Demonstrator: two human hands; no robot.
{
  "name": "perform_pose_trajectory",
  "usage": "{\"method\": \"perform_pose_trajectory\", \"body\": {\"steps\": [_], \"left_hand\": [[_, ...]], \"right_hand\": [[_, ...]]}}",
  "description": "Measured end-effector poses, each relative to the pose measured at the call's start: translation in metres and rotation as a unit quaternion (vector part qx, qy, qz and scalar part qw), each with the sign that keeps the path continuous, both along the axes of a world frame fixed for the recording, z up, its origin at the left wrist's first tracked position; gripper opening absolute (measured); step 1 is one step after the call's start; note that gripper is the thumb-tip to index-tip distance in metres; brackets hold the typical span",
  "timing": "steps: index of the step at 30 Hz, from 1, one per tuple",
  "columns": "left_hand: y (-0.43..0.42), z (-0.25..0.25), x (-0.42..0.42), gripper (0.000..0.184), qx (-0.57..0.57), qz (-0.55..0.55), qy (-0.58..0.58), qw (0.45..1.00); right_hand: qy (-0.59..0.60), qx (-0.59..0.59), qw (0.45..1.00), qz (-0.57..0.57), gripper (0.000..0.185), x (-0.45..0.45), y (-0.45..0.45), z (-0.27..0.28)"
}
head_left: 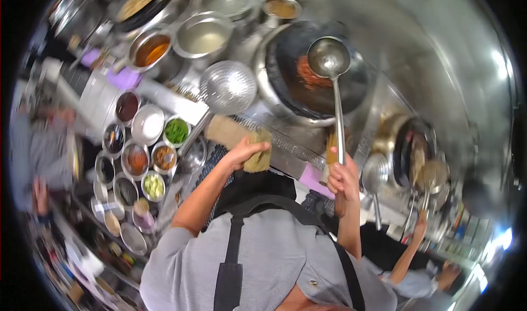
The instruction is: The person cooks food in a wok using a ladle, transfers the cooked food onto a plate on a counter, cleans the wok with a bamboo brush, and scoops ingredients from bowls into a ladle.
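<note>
My right hand (344,177) is closed around the handle of a long metal ladle (338,113). The ladle's bowl is over a dark wok (282,85), where some reddish-brown food (309,76) lies near the middle. My left hand (245,153) grips a folded olive-green cloth (259,160) close to the front edge of the stove. Just beyond that hand is a tan cloth (224,131). A perforated metal strainer (228,87) rests left of the wok, its handle pointing down toward my left forearm.
Small bowls of sauces, chopped greens (177,131) and other ingredients stand at left. Pots of liquid (203,36) line the back. A second wok (415,151) is at right, where a co-worker's hand (420,227) holds another ladle. Another person (46,151) stands at far left.
</note>
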State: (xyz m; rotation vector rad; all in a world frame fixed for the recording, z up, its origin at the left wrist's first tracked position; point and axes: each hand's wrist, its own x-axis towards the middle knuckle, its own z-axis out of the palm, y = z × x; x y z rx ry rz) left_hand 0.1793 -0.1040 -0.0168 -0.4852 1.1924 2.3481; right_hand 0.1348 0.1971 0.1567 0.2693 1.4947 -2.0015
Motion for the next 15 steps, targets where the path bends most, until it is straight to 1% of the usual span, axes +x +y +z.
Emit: {"method": "perform_pose_trajectory", "body": {"steps": [1,3,4,7,9,10,13,15], "left_hand": [[-0.007,-0.006,0.024,0.053,-0.008,0.001,-0.017,1.0],[-0.014,-0.001,0.067,0.056,-0.017,0.055,-0.022,0.998],[-0.017,0.003,0.082,0.058,-0.022,0.076,-0.02,0.997],[-0.019,0.007,0.113,0.06,-0.078,0.124,0.022,0.989],[-0.015,0.014,0.126,0.059,-0.072,0.168,0.0,0.983],[-0.013,0.016,0.131,0.06,-0.067,0.185,-0.002,0.98],[-0.012,0.014,0.14,0.064,-0.062,0.224,-0.004,0.973],[-0.007,0.014,0.146,0.066,-0.063,0.24,-0.007,0.969]], "right_hand": [[-0.014,-0.057,0.997,0.053,0.044,-0.008,-0.003,0.002],[-0.044,-0.133,0.981,0.133,0.047,-0.024,-0.022,-0.003],[-0.057,-0.143,0.974,0.166,0.046,-0.031,-0.037,-0.002],[-0.093,-0.163,0.951,0.246,0.046,-0.049,-0.086,0.01],[-0.126,-0.169,0.937,0.28,0.045,-0.06,-0.12,0.015],[-0.14,-0.192,0.922,0.306,0.044,-0.066,-0.137,0.014],[-0.131,-0.184,0.902,0.368,0.043,-0.086,-0.193,0.007],[-0.073,-0.14,0.895,0.418,0.042,-0.103,-0.241,-0.001]]}}
